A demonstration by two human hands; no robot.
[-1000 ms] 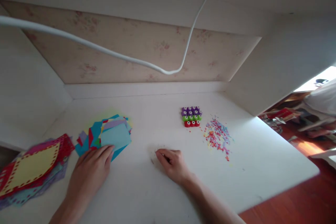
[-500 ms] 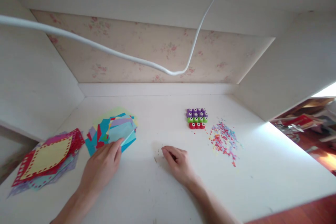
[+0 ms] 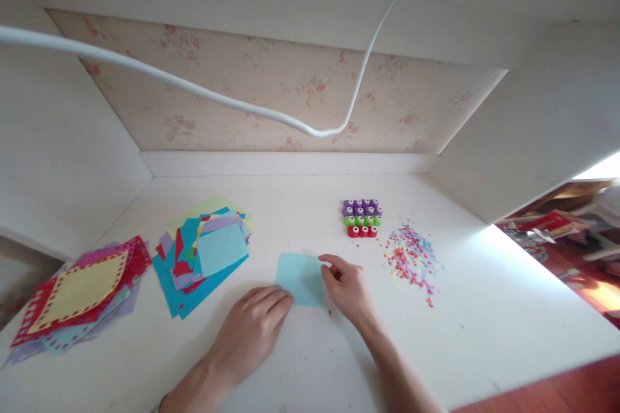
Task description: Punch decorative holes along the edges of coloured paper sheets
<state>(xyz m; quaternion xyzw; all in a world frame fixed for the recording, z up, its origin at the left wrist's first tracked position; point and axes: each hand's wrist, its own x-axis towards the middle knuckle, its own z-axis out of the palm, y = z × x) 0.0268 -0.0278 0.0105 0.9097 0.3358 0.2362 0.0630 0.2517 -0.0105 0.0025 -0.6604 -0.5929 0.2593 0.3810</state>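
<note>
Fingers of our left hand (image 3: 254,322) sit pressed together on the near-left corner of a smooth, round-cornered pale-blue card (image 3: 299,279). Our right hand (image 3: 349,287) curls at its right edge; whether it pinches, we cannot tell. We have just brought the card from the left, so now it lies flat between both hands. Beyond are perforated sheets (image 3: 80,287), angular paper scraps (image 3: 208,292), gritty confetti (image 3: 411,255) and glossy, knobbly blocks (image 3: 362,221).
</note>
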